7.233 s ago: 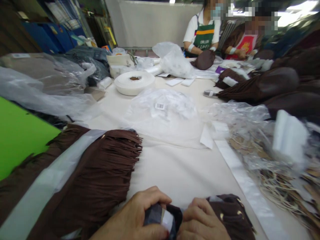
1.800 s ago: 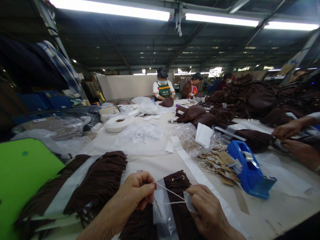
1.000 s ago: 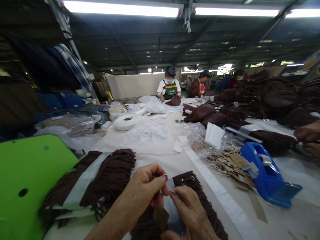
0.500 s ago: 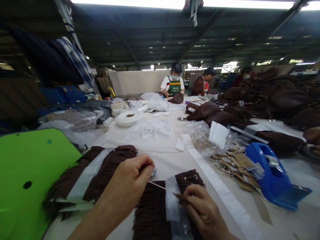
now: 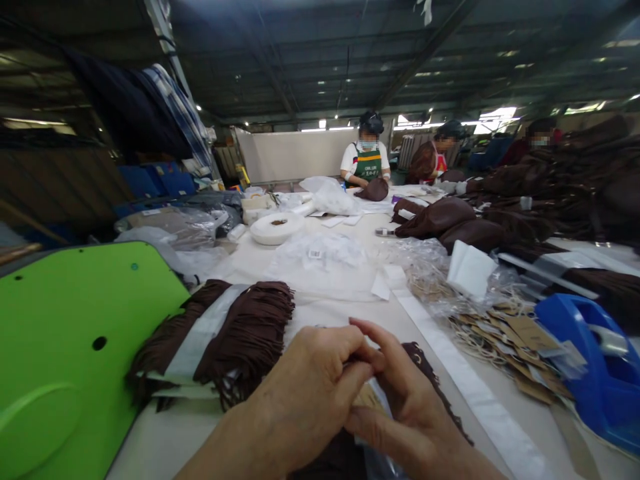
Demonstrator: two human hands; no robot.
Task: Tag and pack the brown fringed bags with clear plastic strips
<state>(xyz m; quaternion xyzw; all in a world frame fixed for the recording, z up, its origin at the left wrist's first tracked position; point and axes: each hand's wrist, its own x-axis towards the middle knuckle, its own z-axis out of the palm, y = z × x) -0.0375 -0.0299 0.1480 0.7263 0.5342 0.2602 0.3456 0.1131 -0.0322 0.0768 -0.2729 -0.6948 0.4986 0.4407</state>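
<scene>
My left hand (image 5: 320, 373) is closed, its fingertips pinched together near the middle of the view. The string it held a moment ago is hidden by the fingers. My right hand (image 5: 415, 413) meets it from the right, thumb and fingers curved round a brown cardboard hang tag (image 5: 369, 398) that shows in part between the hands. Beneath both hands lies a dark brown fringed bag (image 5: 435, 380), mostly covered, with metal eyelets along its edge and a translucent wrap round it. A second brown fringed bundle (image 5: 245, 323) with a pale band lies left of my hands.
A green board (image 5: 100, 293) stands at the left. To the right are a pile of hang tags (image 5: 515, 333), a blue tape dispenser (image 5: 590, 353) and a white strip (image 5: 460, 367). Further back lie a white tape roll (image 5: 265, 233), clear plastic bags (image 5: 320, 257) and brown bags (image 5: 450, 220). Co-workers (image 5: 370, 163) sit beyond.
My hands have come together over the fringed bag; before, they were apart with the string stretched between them. The string is now hidden. The view has turned slightly left.
</scene>
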